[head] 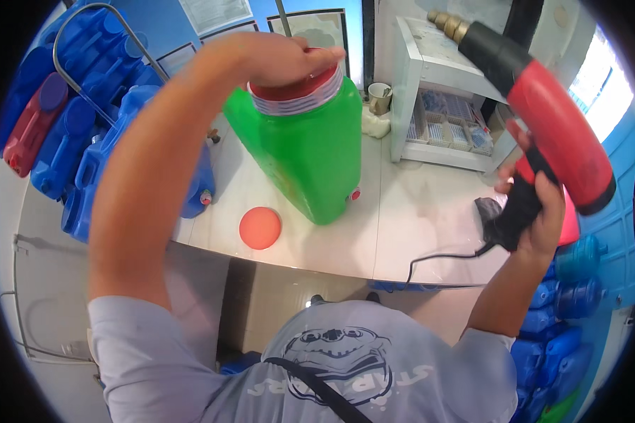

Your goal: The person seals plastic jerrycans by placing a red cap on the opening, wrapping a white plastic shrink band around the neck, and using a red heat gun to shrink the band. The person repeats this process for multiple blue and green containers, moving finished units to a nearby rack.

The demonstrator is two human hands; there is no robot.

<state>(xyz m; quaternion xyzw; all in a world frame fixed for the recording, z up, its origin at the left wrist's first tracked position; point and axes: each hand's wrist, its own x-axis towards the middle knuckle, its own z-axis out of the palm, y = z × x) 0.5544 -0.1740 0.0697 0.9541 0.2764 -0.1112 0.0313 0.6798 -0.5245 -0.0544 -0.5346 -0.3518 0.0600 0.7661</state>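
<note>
My right hand (545, 211) grips the black handle of a red and black heat gun (555, 116), its brass-coloured nozzle pointing up and left. A black cord (444, 256) runs from the handle down past the counter's front edge. A green plastic jug (312, 153) stands upright on the counter. Around its neck sits a clear, ridged plastic band (299, 104), with a red cap (291, 91) inside it. My left hand (288, 58) lies over the top of that cap, apparently touching it; its finger grip is partly hidden. A loose orange-red round lid (260, 228) lies in front of the jug.
Blue jugs (98, 153) crowd the left, with a bent metal pipe (66, 58) above them. Behind stand a mug (379, 98) and a white shelf (450, 153) holding baskets. More blue containers (540, 338) are stacked at the right. The white counter (307, 243) ends before my body.
</note>
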